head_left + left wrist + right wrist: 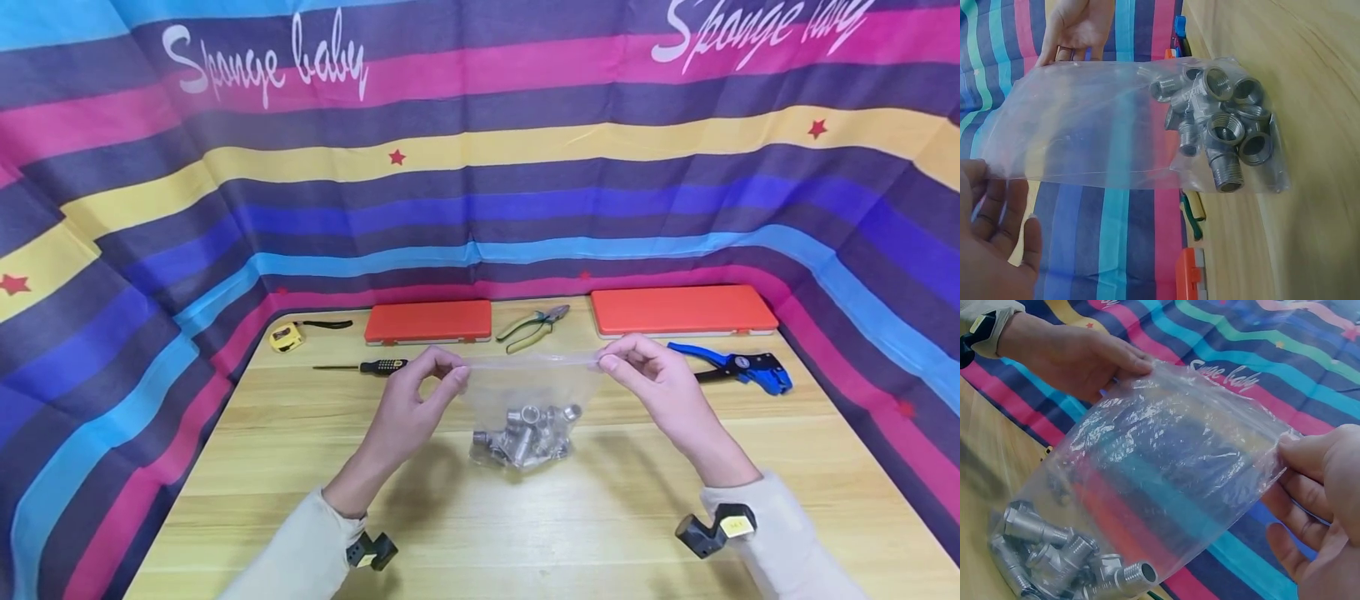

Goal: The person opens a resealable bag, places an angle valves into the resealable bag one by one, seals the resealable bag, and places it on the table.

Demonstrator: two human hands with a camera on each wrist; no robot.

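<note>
A clear zip-top plastic bag (534, 385) hangs between my two hands over the table. Threaded metal pipe fittings (1225, 128) lie bunched at its bottom, several of them, some tee-shaped. My left hand (416, 400) pinches the bag's top left corner between thumb and forefinger. At the opposite top corner, my right hand (663, 392) pinches the plastic the same way. The top edge is stretched straight between them, and its zip strip (1222, 409) shows in the right wrist view. Whether the zip is sealed cannot be told.
Along the back lie a tape measure (286, 337), a screwdriver (382, 367), two red cases (429, 321), and pliers (534, 327). Blue-handled wire strippers (750, 371) lie beyond my right hand. Striped cloth (525, 175) walls the table's back and sides.
</note>
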